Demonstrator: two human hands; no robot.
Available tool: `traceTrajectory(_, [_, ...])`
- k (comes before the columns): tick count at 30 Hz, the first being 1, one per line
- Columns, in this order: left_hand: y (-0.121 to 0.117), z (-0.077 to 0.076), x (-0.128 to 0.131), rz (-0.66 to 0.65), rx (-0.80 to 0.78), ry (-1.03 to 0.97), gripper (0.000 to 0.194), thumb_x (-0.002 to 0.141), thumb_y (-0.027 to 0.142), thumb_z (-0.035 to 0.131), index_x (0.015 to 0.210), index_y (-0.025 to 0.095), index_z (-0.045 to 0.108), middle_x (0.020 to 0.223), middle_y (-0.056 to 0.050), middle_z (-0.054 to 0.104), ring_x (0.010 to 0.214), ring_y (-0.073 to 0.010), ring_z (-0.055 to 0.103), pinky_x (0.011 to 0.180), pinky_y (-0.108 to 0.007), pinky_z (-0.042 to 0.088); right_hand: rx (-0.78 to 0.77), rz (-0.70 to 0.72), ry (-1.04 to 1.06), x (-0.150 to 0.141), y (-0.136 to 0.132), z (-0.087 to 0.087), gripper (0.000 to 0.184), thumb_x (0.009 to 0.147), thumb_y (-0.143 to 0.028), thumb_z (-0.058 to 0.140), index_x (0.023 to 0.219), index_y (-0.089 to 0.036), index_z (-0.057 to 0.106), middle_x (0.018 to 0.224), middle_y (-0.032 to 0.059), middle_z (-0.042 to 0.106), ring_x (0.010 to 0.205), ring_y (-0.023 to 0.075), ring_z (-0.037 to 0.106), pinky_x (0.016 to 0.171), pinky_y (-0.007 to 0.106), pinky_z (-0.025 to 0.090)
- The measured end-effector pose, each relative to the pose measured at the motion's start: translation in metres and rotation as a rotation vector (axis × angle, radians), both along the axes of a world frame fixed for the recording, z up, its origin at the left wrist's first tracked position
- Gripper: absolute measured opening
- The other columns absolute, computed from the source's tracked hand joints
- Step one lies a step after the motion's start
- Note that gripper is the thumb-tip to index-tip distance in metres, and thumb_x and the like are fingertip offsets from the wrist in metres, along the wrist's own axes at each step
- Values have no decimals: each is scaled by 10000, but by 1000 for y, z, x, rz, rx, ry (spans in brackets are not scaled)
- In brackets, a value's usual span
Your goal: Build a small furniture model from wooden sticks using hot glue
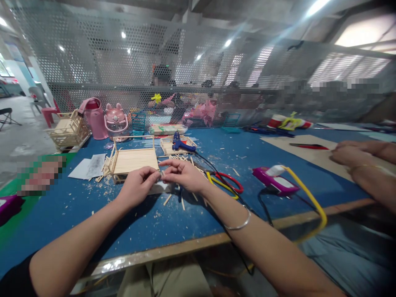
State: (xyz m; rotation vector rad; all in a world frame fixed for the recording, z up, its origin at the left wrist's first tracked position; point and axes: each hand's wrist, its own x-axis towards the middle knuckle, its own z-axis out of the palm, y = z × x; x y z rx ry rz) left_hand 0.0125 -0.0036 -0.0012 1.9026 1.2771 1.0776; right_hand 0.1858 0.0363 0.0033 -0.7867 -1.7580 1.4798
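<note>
My left hand (140, 185) and my right hand (186, 176) meet fingertip to fingertip over the blue table. Both are closed in a pinch; a small pale bit shows between them, too small to name. Just behind my left hand stands a little wooden frame with a slatted platform (134, 160), built of thin sticks. Loose wooden sticks (167, 200) lie beneath and around my hands. Beyond my right hand, a blue hot glue gun (181, 142) rests on a small stick-built tray (167, 147). Pliers with red and yellow handles (230, 181) lie beside my right wrist, partly hidden by it.
A purple power socket (275, 181) with a yellow cable is at right, near a co-worker's hands (349, 156) and a red-black tool (309, 146). Pink bottles (93, 119) and another stick model (68, 128) stand back left. Perforated metal mesh (123, 74) borders the table's far side.
</note>
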Motion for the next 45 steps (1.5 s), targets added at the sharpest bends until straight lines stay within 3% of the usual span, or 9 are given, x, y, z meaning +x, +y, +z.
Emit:
traceTrajectory(2, [2,-2,-1,23,20,109,271,792,358,475,761,150,646,629,-4,609,569,-117,493,563,-215,356,51,-16,-73,4,4,1,250,653,-262,662,858,-149,574,664,-12,619,603,89,561,614,239,426])
traceTrajectory(8, [6,-12,0,-104,102,507,237,794,258,486,877,170,689,789,-71,628,710,-165,553,675,-248,385,324,-37,-421,7,4,1,40,699,-179,591,689,-146,572,582,-32,537,549,78,470,552,214,362])
traceTrajectory(13, [7,-16,4,-75,104,703,248,816,239,449,871,189,686,753,-56,544,692,-160,525,642,-248,370,498,-30,-627,3,3,-7,75,734,-184,568,728,-142,630,635,-10,583,603,95,496,576,210,342])
traceTrajectory(20, [4,-16,6,-108,137,742,293,855,256,385,804,190,666,745,-36,499,686,-149,514,621,-243,357,804,-55,-923,2,1,-3,90,759,-214,588,761,-167,665,753,31,626,764,146,516,686,267,272])
traceTrajectory(32, [4,-15,6,-103,137,713,297,845,245,378,925,210,662,780,-54,537,709,-161,534,639,-253,383,908,-2,-1051,-2,-7,2,163,826,-216,485,777,-156,628,832,71,650,814,174,517,737,308,228])
traceTrajectory(45, [7,-14,9,-96,95,783,275,824,236,411,770,168,672,744,-68,536,673,-171,532,611,-262,374,1008,-38,-1171,-6,-15,3,208,838,-180,435,756,-143,622,819,91,649,819,195,505,706,325,209])
